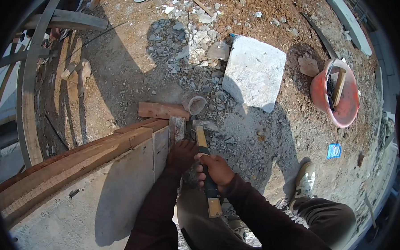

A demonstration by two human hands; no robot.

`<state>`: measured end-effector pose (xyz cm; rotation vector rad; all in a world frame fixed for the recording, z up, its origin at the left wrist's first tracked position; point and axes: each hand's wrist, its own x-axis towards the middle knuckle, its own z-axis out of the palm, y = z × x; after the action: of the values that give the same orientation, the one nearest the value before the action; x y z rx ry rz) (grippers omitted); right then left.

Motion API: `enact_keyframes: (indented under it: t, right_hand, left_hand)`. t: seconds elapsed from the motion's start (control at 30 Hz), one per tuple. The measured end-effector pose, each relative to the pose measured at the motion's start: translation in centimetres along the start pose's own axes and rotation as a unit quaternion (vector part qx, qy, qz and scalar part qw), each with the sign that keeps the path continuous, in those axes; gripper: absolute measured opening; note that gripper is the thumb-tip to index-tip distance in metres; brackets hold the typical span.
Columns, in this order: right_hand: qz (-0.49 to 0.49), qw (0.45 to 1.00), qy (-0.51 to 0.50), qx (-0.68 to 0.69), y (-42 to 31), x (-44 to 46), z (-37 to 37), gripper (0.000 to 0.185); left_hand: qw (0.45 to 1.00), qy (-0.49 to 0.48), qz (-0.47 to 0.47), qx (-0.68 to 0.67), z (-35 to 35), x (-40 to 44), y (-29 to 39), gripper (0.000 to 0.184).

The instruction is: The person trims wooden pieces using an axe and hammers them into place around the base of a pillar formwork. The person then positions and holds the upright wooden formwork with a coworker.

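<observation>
- Right hand [216,170]: fingers wrapped round the hammer [212,187], likely for control.
- Left hand [181,157]: at the block [178,128], seemingly steadying it; cannot tell if fingers pinch.

Ground [83,116]: earth, reddish-brown toward the top, was strewn with grey rubble [165,41]. One large, pale, roughly squared block [256,71] lay upon it. Left edge: timber framing [28,96] showed crossing members. Upper right: a long, pale beam [348,22] lay. Light: strong sun cast dark shadows [269,137].
</observation>
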<state>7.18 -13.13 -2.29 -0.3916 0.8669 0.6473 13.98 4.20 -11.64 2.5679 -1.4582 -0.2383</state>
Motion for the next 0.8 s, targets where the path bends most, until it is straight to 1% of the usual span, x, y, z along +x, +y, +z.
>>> enact_keyframes:
  t: [0.03, 0.1, 0.13, 0.2, 0.23, 0.3, 0.33, 0.37, 0.4, 0.47, 0.5, 0.57, 0.6, 0.67, 0.7, 0.73, 0.8]
  right_hand:
    - [-0.02, 0.999, 0.027, 0.029, -0.1, -0.7, 0.5, 0.017]
    - [-0.12, 0.982, 0.106, 0.103, 0.7, -0.9, 1.5, 0.016]
    - [-0.167, 0.965, 0.146, 0.138, 1.3, -0.7, 2.0, 0.016]
    - [-0.063, 0.993, 0.086, 0.053, 2.2, 1.5, 3.1, 0.016]
    - [-0.013, 0.998, 0.057, 0.013, 2.5, 2.3, 3.0, 0.016]
    - [0.002, 0.998, 0.006, -0.061, 2.1, 3.3, 1.4, 0.017]
    - [0.015, 0.995, -0.017, -0.099, 1.7, 2.9, 0.5, 0.018]
    - [0.032, 0.992, -0.018, -0.12, 0.9, 2.3, -0.7, 0.018]
    - [0.023, 0.997, -0.003, -0.077, 0.7, 1.4, -0.9, 0.019]
    - [0.002, 1.0, 0.02, 0.017, 0.7, 0.1, -0.2, 0.021]
    - [-0.051, 0.996, 0.054, 0.051, 0.7, 0.0, 0.2, 0.022]
    - [-0.139, 0.975, 0.13, 0.114, 1.7, -0.3, 0.7, 0.024]
    - [-0.088, 0.99, 0.081, 0.068, 2.2, 0.4, 1.1, 0.025]
    - [0.005, 1.0, -0.014, -0.024, 2.7, 2.2, 2.3, 0.026]
    - [0.002, 1.0, 0.009, -0.027, 2.4, 2.2, 3.5, 0.027]
    - [0.018, 0.998, -0.016, -0.058, 1.5, 2.2, 2.7, 0.026]
    - [0.054, 0.989, -0.04, -0.133, -0.7, 1.3, -1.5, 0.025]
  left_hand:
    - [1.0, 0.006, -0.001, -0.007, 0.2, 0.1, -0.1, 0.021]
    - [1.0, 0.017, -0.01, -0.025, 0.6, 0.1, 0.0, 0.02]
    - [1.0, 0.006, -0.011, -0.016, 0.5, -0.2, -0.1, 0.019]
    - [1.0, -0.008, -0.009, 0.0, 0.3, 0.0, -0.1, 0.018]
    - [0.999, 0.017, -0.025, -0.038, 0.6, -0.3, 0.1, 0.017]
    - [0.991, 0.069, -0.046, -0.109, 0.8, -0.2, -0.2, 0.015]
    - [0.996, 0.038, -0.027, -0.075, 0.8, -0.4, -0.3, 0.015]
    - [0.999, 0.013, -0.011, -0.038, 0.9, -0.3, -0.6, 0.015]
    - [1.0, -0.018, 0.005, -0.002, 1.0, -0.5, -0.5, 0.015]
    - [1.0, 0.01, -0.006, -0.016, 1.3, -0.6, -0.3, 0.017]
    - [0.999, 0.026, -0.01, -0.024, 1.1, -0.1, -0.2, 0.018]
    - [1.0, 0.008, -0.011, -0.01, 1.0, -0.1, -0.1, 0.019]
    - [1.0, 0.001, -0.009, -0.003, 0.9, -0.1, 0.0, 0.02]
    - [0.993, -0.016, -0.077, -0.091, 2.6, -1.3, -0.3, 0.02]
    - [0.986, -0.026, -0.1, -0.132, 2.8, -1.6, -0.8, 0.019]
    - [0.994, -0.021, -0.063, -0.089, 2.0, -1.3, -1.5, 0.019]
    - [1.0, 0.005, 0.008, -0.023, 1.4, -0.7, -0.7, 0.018]
